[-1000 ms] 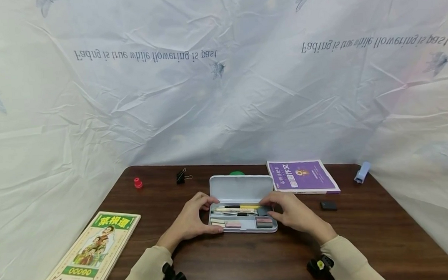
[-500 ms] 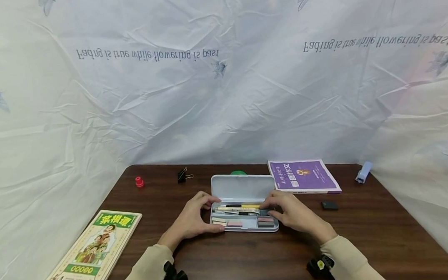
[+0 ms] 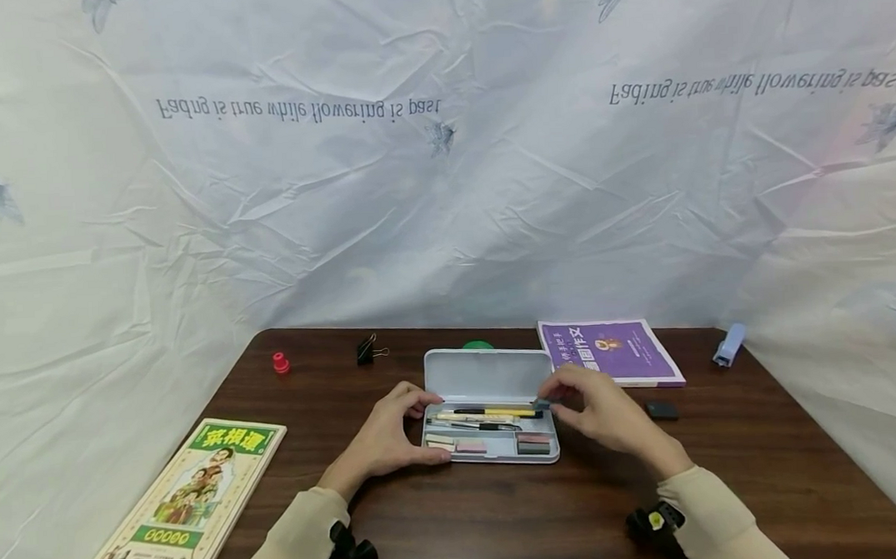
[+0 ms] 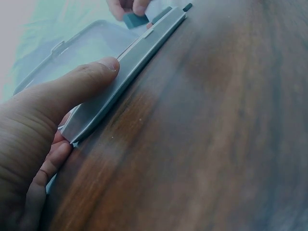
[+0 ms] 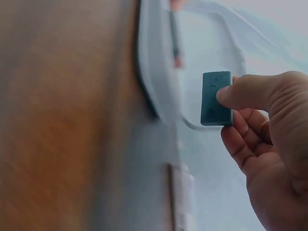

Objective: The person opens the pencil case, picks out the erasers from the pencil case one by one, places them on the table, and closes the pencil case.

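Since the earlier frame, the right hand point(image 3: 596, 402) has moved a little up and rightward, and the dark block point(image 5: 215, 98) has come with it from the right part of the open pencil case point(image 3: 490, 376). Its thumb and fingers pinch this block, at the right end of the case. The left hand point(image 3: 390, 432) grips the case's left end, thumb on the front edge. Pens point(image 3: 491, 413) lie inside the case; behind it, to the right, lies the purple book point(image 3: 632, 359).
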The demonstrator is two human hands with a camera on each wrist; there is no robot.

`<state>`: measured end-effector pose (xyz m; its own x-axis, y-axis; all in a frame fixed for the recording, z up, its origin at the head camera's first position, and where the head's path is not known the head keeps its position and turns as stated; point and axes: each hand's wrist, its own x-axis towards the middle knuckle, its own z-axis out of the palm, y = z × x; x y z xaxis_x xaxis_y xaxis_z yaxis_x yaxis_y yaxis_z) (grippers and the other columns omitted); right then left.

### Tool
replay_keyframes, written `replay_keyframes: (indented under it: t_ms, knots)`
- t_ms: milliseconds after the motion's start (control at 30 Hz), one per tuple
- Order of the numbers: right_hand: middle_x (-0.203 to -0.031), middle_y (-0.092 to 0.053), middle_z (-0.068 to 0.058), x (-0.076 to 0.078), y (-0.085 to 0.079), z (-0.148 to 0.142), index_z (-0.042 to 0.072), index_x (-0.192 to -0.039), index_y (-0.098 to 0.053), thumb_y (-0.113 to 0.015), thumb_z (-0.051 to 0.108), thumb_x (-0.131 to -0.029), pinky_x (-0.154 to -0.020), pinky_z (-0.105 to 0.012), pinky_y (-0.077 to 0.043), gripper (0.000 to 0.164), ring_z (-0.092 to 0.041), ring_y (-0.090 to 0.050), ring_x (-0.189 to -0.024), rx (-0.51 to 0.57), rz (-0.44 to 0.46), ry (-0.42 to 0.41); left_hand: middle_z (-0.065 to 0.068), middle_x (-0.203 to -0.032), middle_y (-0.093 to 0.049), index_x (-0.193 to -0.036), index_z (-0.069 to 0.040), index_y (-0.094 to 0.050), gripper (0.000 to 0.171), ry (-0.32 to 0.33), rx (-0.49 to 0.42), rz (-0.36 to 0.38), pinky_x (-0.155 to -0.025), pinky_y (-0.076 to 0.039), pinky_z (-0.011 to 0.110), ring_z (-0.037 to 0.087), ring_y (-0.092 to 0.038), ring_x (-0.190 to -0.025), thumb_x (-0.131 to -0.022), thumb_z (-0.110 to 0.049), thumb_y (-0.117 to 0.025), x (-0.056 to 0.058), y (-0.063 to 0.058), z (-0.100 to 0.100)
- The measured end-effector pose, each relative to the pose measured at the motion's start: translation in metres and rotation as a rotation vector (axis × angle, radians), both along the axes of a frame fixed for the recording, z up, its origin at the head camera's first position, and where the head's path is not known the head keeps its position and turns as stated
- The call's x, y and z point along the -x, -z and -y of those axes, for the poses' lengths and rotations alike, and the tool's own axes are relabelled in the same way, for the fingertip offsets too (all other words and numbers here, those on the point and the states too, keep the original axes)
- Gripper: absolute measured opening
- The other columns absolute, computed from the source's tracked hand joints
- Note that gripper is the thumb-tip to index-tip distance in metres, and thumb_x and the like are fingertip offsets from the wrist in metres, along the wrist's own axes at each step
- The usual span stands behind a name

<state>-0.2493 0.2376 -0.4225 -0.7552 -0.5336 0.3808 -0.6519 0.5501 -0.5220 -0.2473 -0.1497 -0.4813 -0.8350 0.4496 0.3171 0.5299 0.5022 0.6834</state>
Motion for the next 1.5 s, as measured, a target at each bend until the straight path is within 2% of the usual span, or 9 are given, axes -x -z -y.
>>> replay_keyframes:
  t_ms: [133,233,400,567,733,967,1233,1500]
  knots:
    - [-0.107,-0.075,0.005,0.0,-0.015,-0.025,0.014,-0.112,-0.08,-0.085,-0.013,-0.089,-0.085,-0.03,-0.064,0.035,-0.011,-0.071,-0.097,0.02,-0.125,0.048,-0.004,-0.13,-0.064,-0.139,-0.02,-0.074,0.076,0.0,-0.002,-0.003,-0.102,-0.06,0.037,0.015,-0.064,-0.114,-0.078,-0.055,-0.102,0.0,0.0,-0.001]
    - [-0.11,-0.075,0.007,-0.005,-0.026,-0.049,0.018,-0.111,-0.081,-0.086,-0.013,-0.088,-0.085,-0.027,-0.062,0.039,-0.009,-0.069,-0.098,0.003,-0.198,0.133,-0.004,-0.129,-0.065,-0.139,-0.019,-0.074,0.077,0.0,0.003,-0.008,-0.102,-0.06,0.036,0.015,-0.064,-0.114,-0.077,-0.056,-0.102,0.0,0.001,-0.003]
    - [-0.11,-0.074,0.007,-0.018,-0.033,-0.088,0.022,-0.11,-0.081,-0.088,-0.009,-0.089,-0.081,-0.024,-0.063,0.037,-0.002,-0.069,-0.098,-0.033,-0.192,0.287,-0.006,-0.129,-0.064,-0.139,-0.019,-0.074,0.078,-0.009,0.01,-0.003,-0.102,-0.06,0.035,0.014,-0.064,-0.114,-0.077,-0.058,-0.102,0.0,0.001,-0.004]
    - [-0.106,-0.073,0.004,-0.03,-0.022,-0.12,0.02,-0.106,-0.08,-0.091,-0.009,-0.086,-0.075,-0.016,-0.06,0.037,0.0,-0.068,-0.093,-0.048,-0.175,0.368,-0.005,-0.129,-0.064,-0.139,-0.019,-0.074,0.078,-0.015,0.017,-0.003,-0.101,-0.06,0.035,0.014,-0.064,-0.113,-0.077,-0.058,-0.102,0.0,0.001,-0.004]
    - [-0.103,-0.074,0.005,-0.043,-0.003,-0.142,0.023,-0.103,-0.079,-0.092,-0.012,-0.081,-0.073,-0.009,-0.054,0.043,0.001,-0.068,-0.09,-0.047,-0.154,0.392,-0.005,-0.128,-0.064,-0.138,-0.018,-0.074,0.078,-0.018,0.015,0.0,-0.102,-0.06,0.036,0.014,-0.064,-0.113,-0.076,-0.057,-0.102,-0.001,0.001,-0.003]
    - [-0.102,-0.074,0.012,-0.051,0.018,-0.154,0.032,-0.099,-0.077,-0.095,-0.007,-0.08,-0.072,-0.017,-0.057,0.047,0.005,-0.066,-0.094,-0.1,-0.105,0.414,-0.007,-0.129,-0.064,-0.137,-0.023,-0.074,0.077,-0.03,0.013,0.019,-0.103,-0.059,0.035,0.011,-0.063,-0.113,-0.075,-0.058,-0.102,-0.001,0.0,0.0]
    - [-0.102,-0.072,0.016,-0.052,0.024,-0.151,0.035,-0.097,-0.077,-0.098,-0.004,-0.079,-0.075,-0.023,-0.059,0.048,0.004,-0.065,-0.096,-0.146,-0.068,0.424,-0.006,-0.129,-0.064,-0.137,-0.022,-0.074,0.077,-0.026,0.013,0.019,-0.103,-0.059,0.035,0.012,-0.064,-0.113,-0.076,-0.059,-0.102,0.0,0.0,-0.001]
    - [-0.103,-0.07,0.012,-0.052,0.027,-0.151,0.031,-0.094,-0.076,-0.096,-0.007,-0.08,-0.074,-0.026,-0.061,0.045,0.002,-0.065,-0.094,-0.16,-0.005,0.358,-0.007,-0.129,-0.064,-0.137,-0.022,-0.074,0.077,-0.022,0.003,0.012,-0.103,-0.059,0.033,0.012,-0.064,-0.113,-0.075,-0.057,-0.103,0.001,0.002,0.001]
